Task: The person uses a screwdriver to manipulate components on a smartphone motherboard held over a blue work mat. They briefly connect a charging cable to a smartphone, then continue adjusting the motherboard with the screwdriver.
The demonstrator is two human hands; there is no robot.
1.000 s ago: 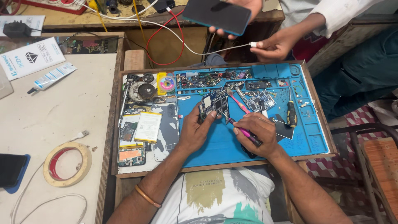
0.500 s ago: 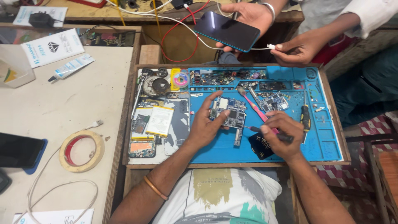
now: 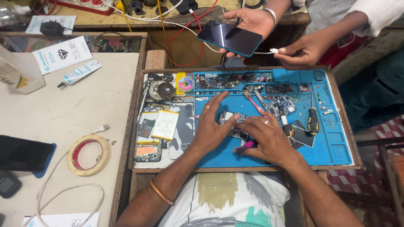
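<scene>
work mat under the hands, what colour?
Blue; the work mat under both hands shows best in the head view.

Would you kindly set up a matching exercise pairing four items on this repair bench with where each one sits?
Things:
1. circuit board
2. tape roll
3. screwdriver
4. smartphone

Places:
A. held up by another person's hand beyond the tray
B. under the left hand and right hand on the blue mat
C. on the pale table left of the tray
D. on the mat's right part

Pairs: 1-B, 2-C, 3-D, 4-A
</scene>
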